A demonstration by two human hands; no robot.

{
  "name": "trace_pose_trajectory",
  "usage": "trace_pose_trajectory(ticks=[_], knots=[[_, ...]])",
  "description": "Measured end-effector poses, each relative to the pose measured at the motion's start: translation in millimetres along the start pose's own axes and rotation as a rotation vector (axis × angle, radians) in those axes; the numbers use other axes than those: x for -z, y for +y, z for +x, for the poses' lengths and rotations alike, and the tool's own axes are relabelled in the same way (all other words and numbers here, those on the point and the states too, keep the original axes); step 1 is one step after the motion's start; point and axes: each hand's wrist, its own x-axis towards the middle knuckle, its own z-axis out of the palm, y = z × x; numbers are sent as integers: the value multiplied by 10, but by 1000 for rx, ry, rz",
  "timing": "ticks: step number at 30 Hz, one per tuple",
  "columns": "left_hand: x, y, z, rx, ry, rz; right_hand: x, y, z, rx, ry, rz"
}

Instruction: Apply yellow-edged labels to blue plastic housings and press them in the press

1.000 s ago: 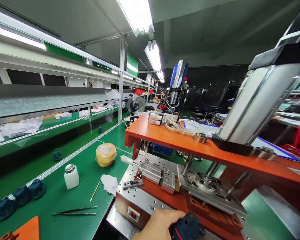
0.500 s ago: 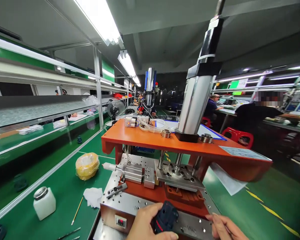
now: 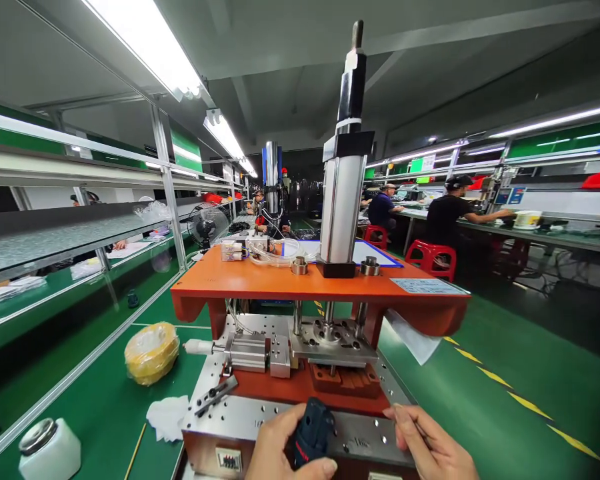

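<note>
My left hand (image 3: 274, 445) is wrapped round a dark blue plastic tool housing (image 3: 313, 427) with red lettering low on its side, held at the front edge of a press. My right hand (image 3: 430, 441) is to the right, apart from the housing, thumb and forefinger pinched together. Whatever lies in that pinch, if anything, is too small to make out. Just beyond both hands stands the press, with an orange top plate (image 3: 260, 277), a tall silver cylinder (image 3: 341, 210) and a steel base (image 3: 350, 433). Under its metal pressing plate (image 3: 325, 343) sits a brown-orange fixture block (image 3: 343, 381).
On the green bench to the left are a roll of yellow tape (image 3: 153, 353), a white cloth (image 3: 167, 418), a thin stick (image 3: 136, 452) and a white bottle (image 3: 50, 453) with a metal cap. Co-workers sit at benches on the right, near red stools (image 3: 433, 257).
The view has swung right and levelled, so the press stands more upright and further left in the picture. My left hand keeps the housing; my right hand stays pinched.
</note>
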Motion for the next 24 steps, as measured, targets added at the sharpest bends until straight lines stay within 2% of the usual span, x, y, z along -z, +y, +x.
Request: trace_pose_trajectory(ticks=[4, 6, 8, 10, 12, 14, 17, 20, 24], knots=[[15, 30, -54, 37, 23, 72, -27, -191, 2, 15, -63, 1], [37, 54, -64, 53, 25, 119, -68, -295, 101, 109, -25, -26], [53, 70, -53, 50, 12, 153, -130, -366, 275, 263, -18, -186], [60, 83, -42, 54, -8, 154, -201, -413, 493, 334, -133, -397], [65, 105, -46, 73, -5, 135, -274, -445, 719, 357, -332, -514], [87, 145, -62, 85, -2, 124, -340, -458, 928, 392, -502, -528], [160, 248, -72, 35, -42, 204, -409, -435, 1157, 447, -646, -482], [241, 384, 16, -90, -84, 358, -410, -395, 1219, 459, -645, -412], [229, 532, 388, -258, -146, 541, -254, -390, 992, 406, -417, -329]])
